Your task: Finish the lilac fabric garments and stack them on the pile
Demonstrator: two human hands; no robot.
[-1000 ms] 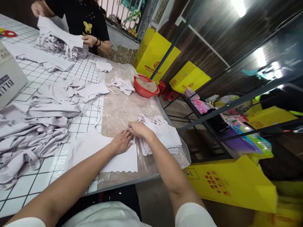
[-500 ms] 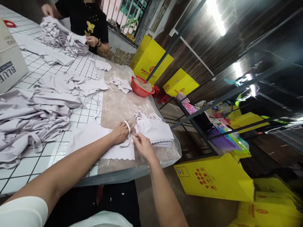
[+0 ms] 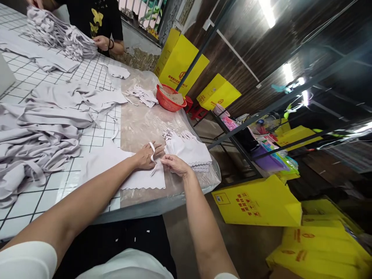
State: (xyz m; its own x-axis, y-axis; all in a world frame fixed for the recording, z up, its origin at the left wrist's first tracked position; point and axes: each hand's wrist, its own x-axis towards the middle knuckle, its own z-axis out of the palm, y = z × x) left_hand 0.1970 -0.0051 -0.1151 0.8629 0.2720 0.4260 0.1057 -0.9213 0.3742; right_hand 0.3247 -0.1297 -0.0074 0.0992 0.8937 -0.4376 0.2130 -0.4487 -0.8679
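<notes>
My left hand (image 3: 145, 156) lies flat with its fingers spread on a pale lilac-white fabric piece (image 3: 145, 180) with a wavy lower edge. Over those fingers runs a narrow strip of the same pale cloth (image 3: 152, 148), its loose end hanging down onto the piece. My right hand (image 3: 176, 164), thumb and fingers pinched together, holds the upper right edge of the fabric piece; the exact grip is partly hidden. Right beside it is a neat stack of similar cut pieces (image 3: 190, 152) with scalloped edges.
Heaps of loose pale fabric (image 3: 43, 133) cover the left of the grid-patterned table. A red basket (image 3: 168, 101) sits at its far right edge, near fabric scraps (image 3: 142, 95). Across the table, a person's hand (image 3: 101, 42) touches a fabric pile (image 3: 66, 38). Yellow boxes (image 3: 255, 203) stand beyond the table.
My right hand has shifted slightly up and left, its pinch now on the fabric's edge. The strip's loose end has bunched up. The view has turned a little, and the white carton has mostly left it.
</notes>
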